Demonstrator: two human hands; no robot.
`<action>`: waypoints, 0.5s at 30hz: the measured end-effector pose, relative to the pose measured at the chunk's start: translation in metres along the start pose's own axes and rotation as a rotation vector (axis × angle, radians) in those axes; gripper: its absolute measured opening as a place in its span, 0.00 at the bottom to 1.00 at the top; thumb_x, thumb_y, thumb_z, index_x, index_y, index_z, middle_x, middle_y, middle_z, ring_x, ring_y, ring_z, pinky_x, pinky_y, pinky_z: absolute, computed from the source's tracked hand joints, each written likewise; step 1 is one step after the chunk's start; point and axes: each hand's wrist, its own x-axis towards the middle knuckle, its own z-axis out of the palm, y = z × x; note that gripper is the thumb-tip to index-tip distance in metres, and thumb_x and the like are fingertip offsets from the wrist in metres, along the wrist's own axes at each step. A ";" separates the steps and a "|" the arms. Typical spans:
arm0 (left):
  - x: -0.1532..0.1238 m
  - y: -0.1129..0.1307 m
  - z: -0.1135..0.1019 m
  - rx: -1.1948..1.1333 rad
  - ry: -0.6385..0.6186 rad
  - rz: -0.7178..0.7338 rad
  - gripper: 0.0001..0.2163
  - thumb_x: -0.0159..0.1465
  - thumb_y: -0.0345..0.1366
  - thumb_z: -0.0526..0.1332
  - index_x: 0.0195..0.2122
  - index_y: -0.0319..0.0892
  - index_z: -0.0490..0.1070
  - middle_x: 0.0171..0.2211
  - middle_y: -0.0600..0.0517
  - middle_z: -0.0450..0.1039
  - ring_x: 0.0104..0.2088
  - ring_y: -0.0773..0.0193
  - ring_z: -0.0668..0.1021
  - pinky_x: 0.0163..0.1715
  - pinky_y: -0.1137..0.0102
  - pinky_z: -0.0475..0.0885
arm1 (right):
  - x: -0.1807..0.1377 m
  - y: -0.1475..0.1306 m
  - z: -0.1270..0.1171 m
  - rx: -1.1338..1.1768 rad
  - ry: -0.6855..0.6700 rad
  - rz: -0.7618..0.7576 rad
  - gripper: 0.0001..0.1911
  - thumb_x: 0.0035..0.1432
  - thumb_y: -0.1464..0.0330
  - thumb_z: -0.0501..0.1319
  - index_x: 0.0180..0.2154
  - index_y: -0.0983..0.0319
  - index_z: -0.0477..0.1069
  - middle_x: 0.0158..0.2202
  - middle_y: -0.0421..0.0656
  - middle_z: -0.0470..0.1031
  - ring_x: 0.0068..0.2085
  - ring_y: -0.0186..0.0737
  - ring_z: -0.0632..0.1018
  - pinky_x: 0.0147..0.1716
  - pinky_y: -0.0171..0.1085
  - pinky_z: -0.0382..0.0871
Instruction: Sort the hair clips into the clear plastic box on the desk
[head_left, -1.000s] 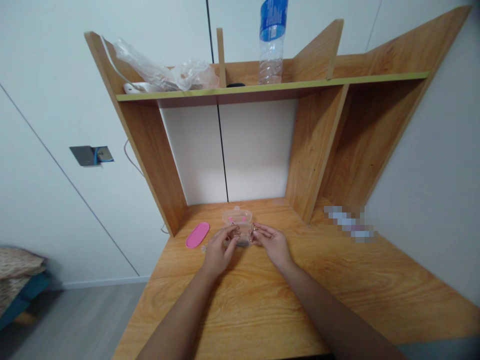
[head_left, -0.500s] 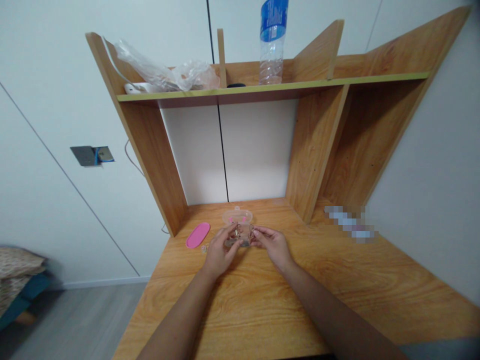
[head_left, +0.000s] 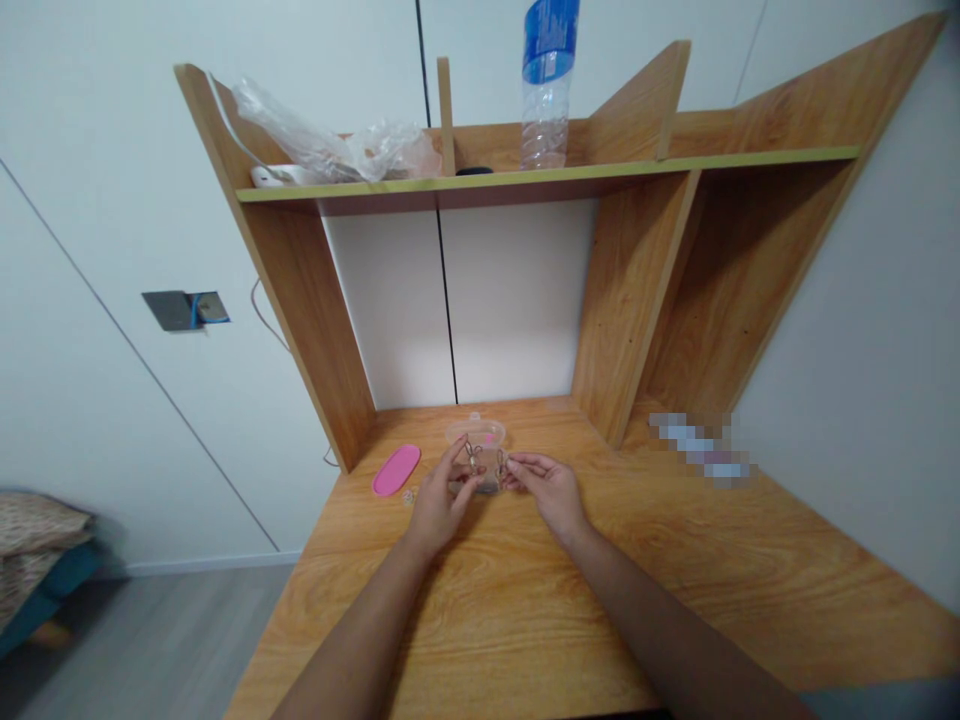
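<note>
My left hand (head_left: 439, 505) is closed, pinching a small dark, looped piece like a wire bow (head_left: 472, 455) between thumb and fingers. A similar small looped piece (head_left: 502, 466) is in the fingertips of my right hand (head_left: 555, 494), which is closed too. The two pieces are held side by side, slightly apart. Beneath and behind them stands an open clear plastic box, its lid (head_left: 477, 431) tipped back and a pink spot showing through. Its near part is mostly hidden by my fingers.
A pink oval dish or lid (head_left: 397, 470) lies left of my left hand, with a small pale trinket (head_left: 409, 496) near it. A blurred-out item (head_left: 701, 445) lies on the right of the wooden desk (head_left: 517, 620). Overhead, the shelf (head_left: 420, 193) holds a plastic bag and a bottle (head_left: 545, 120).
My left fingers have risen a little and the piece in them stands more upright, covering one of the lid's pink spots. My right hand has barely moved.
</note>
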 end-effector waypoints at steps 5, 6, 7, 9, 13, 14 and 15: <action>0.000 -0.002 0.001 0.005 -0.026 0.017 0.28 0.68 0.35 0.63 0.68 0.47 0.56 0.45 0.48 0.83 0.46 0.60 0.83 0.51 0.62 0.76 | 0.000 0.000 0.001 -0.004 -0.001 -0.008 0.24 0.42 0.51 0.76 0.34 0.63 0.80 0.28 0.46 0.83 0.26 0.42 0.82 0.30 0.41 0.79; 0.000 -0.002 0.001 0.006 -0.033 0.022 0.28 0.68 0.35 0.63 0.68 0.47 0.56 0.45 0.48 0.83 0.46 0.60 0.83 0.51 0.62 0.77 | 0.000 0.000 0.001 -0.005 -0.004 -0.008 0.25 0.42 0.50 0.76 0.34 0.63 0.80 0.27 0.46 0.83 0.26 0.43 0.82 0.30 0.41 0.79; 0.000 -0.003 0.001 0.007 -0.039 0.024 0.28 0.68 0.35 0.63 0.68 0.47 0.56 0.45 0.48 0.82 0.46 0.60 0.83 0.51 0.62 0.77 | 0.000 0.000 0.001 -0.005 -0.007 -0.008 0.25 0.41 0.50 0.76 0.34 0.63 0.80 0.27 0.46 0.83 0.27 0.43 0.82 0.30 0.42 0.79; -0.001 -0.005 0.002 0.012 -0.051 0.022 0.29 0.68 0.35 0.63 0.69 0.47 0.56 0.45 0.47 0.82 0.46 0.59 0.83 0.50 0.62 0.78 | -0.001 0.000 0.002 -0.005 -0.013 -0.006 0.26 0.41 0.49 0.76 0.33 0.63 0.80 0.27 0.46 0.83 0.27 0.43 0.82 0.31 0.42 0.80; -0.001 -0.011 0.003 0.020 -0.077 0.019 0.32 0.68 0.36 0.63 0.71 0.47 0.52 0.48 0.45 0.81 0.45 0.58 0.84 0.49 0.62 0.78 | -0.002 0.001 0.002 0.000 -0.022 0.000 0.26 0.41 0.49 0.76 0.33 0.63 0.80 0.28 0.46 0.83 0.28 0.44 0.82 0.32 0.43 0.81; -0.001 -0.013 0.004 0.027 -0.080 0.025 0.32 0.68 0.36 0.63 0.71 0.48 0.52 0.49 0.45 0.80 0.46 0.58 0.83 0.49 0.61 0.79 | -0.002 0.001 0.002 0.001 -0.024 0.002 0.26 0.41 0.49 0.76 0.33 0.63 0.80 0.28 0.46 0.83 0.28 0.44 0.82 0.32 0.43 0.81; 0.000 -0.014 0.004 0.036 -0.082 0.036 0.33 0.68 0.36 0.64 0.71 0.49 0.52 0.51 0.45 0.79 0.47 0.57 0.83 0.49 0.61 0.79 | -0.002 0.001 0.002 0.003 -0.025 0.004 0.26 0.41 0.49 0.76 0.33 0.62 0.80 0.28 0.46 0.83 0.27 0.44 0.82 0.32 0.43 0.81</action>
